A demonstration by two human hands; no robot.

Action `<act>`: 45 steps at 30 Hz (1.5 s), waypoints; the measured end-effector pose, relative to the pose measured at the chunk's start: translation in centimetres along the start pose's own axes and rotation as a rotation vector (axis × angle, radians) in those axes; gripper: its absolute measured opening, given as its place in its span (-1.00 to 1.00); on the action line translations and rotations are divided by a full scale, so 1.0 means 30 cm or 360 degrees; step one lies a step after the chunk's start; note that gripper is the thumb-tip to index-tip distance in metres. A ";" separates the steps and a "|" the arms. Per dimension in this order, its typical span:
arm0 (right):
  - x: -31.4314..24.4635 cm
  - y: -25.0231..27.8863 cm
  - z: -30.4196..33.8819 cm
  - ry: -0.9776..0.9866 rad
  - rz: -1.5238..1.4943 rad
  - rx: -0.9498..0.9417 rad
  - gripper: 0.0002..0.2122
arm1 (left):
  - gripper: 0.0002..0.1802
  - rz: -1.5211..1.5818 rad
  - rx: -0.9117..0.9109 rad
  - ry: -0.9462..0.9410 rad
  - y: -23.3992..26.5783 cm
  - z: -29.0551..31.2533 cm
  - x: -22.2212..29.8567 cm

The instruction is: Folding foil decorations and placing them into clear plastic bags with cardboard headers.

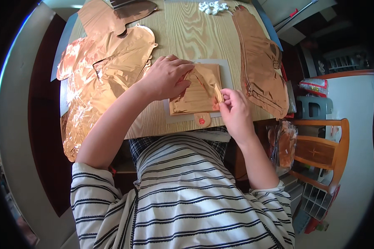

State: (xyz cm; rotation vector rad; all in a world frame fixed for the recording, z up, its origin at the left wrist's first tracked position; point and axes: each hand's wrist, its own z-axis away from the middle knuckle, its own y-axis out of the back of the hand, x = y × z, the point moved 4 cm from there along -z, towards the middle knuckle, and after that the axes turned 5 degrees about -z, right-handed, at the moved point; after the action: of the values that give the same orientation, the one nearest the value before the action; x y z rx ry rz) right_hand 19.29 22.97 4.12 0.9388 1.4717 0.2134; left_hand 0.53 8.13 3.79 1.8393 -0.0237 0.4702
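A folded copper-coloured foil balloon [197, 89] lies as a squarish packet on a light grey board [225, 70] near the table's front edge. My left hand [168, 79] rests on the packet's left side, fingers extended over it and thumb apart. At the packet's right edge my right hand [236, 110] pinches a raised fold of the foil between thumb and fingers. A rounded tab with a red spot [202, 120] sticks out below the packet, toward me.
Crumpled foil balloons [116, 62] cover the table's left side. Flat foil balloons [259, 62] lie along its right side. White curled pieces [213, 7] sit at the far edge. A wooden chair [320, 149] stands to the right, near a plastic-wrapped bundle [286, 143].
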 end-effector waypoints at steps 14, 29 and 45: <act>-0.087 -0.075 -0.083 0.0689 0.0388 -0.0037 -0.54 | -0.65 -0.0283 0.0180 -0.0130 -0.025 -0.004 0.031; 0.039 -0.174 -0.159 0.0352 0.0831 -0.0384 -0.28 | -0.40 -0.0383 0.0045 0.0055 -0.018 0.142 -0.013; 0.032 -0.168 -0.164 0.0293 0.0786 -0.0435 -0.28 | -0.08 -0.0418 0.0061 0.0436 -0.078 0.168 0.100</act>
State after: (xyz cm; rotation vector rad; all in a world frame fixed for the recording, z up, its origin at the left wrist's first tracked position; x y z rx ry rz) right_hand 12.95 22.33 0.99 1.0636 1.3104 0.8601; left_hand 5.42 4.89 1.42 1.7695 0.4104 0.5345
